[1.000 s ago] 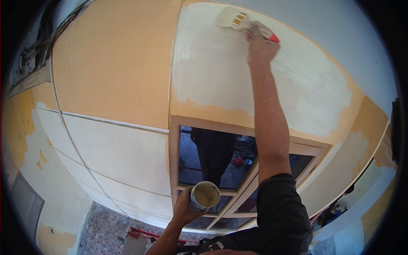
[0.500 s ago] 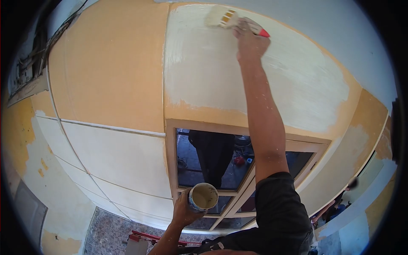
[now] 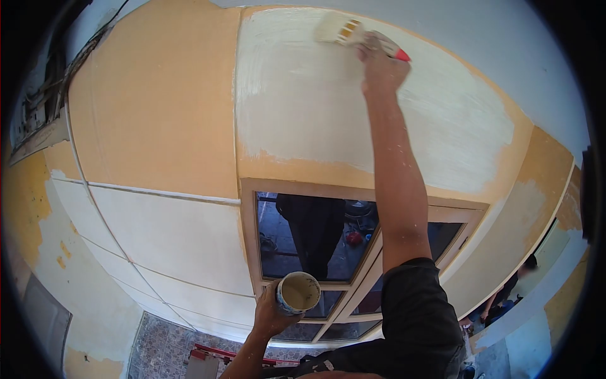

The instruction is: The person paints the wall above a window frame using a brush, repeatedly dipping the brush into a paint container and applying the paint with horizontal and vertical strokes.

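My right hand (image 3: 384,66) is raised at the top of the wall, closed round the handle of a wide paintbrush (image 3: 349,30) with a red tip. The bristles lie against the off-white painted panel (image 3: 303,107) near its upper edge and look blurred. Orange wall (image 3: 158,101) borders this panel on the left and below. Lower down, in front of the window frame, my left hand (image 3: 273,312) is wrapped round a paint cup (image 3: 299,293). Pale paint shows inside the cup, and its rim is speckled.
A framed glass window (image 3: 315,234) below the panel shows a dark reflection. Cables (image 3: 79,60) run down the left wall. A red and grey object (image 3: 205,357) is at the bottom. Another person (image 3: 508,290) is beyond an opening at the lower right.
My right hand and the brush have moved slightly right and down in the view. The cup has shifted slightly left. The other person at the lower right shows more.
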### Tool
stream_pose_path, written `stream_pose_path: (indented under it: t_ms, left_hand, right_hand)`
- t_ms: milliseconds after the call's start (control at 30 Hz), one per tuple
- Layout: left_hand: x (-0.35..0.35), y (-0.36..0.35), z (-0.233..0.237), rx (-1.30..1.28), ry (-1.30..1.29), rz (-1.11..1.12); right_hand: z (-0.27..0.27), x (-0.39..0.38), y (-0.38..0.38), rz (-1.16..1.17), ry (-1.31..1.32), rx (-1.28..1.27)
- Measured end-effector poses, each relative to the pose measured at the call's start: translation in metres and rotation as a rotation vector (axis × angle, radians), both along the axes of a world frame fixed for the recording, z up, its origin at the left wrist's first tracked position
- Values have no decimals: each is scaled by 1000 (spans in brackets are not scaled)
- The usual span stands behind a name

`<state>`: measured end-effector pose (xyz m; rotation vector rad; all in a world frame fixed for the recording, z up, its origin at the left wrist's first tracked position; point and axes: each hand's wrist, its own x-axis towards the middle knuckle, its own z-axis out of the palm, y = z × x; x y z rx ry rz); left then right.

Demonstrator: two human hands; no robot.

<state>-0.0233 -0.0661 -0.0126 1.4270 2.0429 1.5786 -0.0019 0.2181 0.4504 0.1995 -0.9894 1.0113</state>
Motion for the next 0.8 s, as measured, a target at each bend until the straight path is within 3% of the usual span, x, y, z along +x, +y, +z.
stream_pose_path:
  t_ms: [167, 267, 400, 567, 667, 800]
  left_hand:
    - [-1, 3, -1, -29, 32, 6]
    - [-1, 3, -3, -24, 36, 8]
    - [0, -1, -3, -21, 6, 15]
    - [2, -3, 4, -66, 4, 25]
    - [-1, 2, -3, -34, 10, 16]
    - [1, 2, 1, -46, 6, 10]
  right_hand:
    - [-7, 30, -3, -96, 29, -94]
    - [-4, 1, -13, 100, 13, 38]
    - [1, -22, -28, 63, -76, 2]
    - [-4, 15, 17, 7, 60, -40]
    - [-6, 35, 1, -53, 53, -116]
    - [-5, 5, -11, 41, 10, 45]
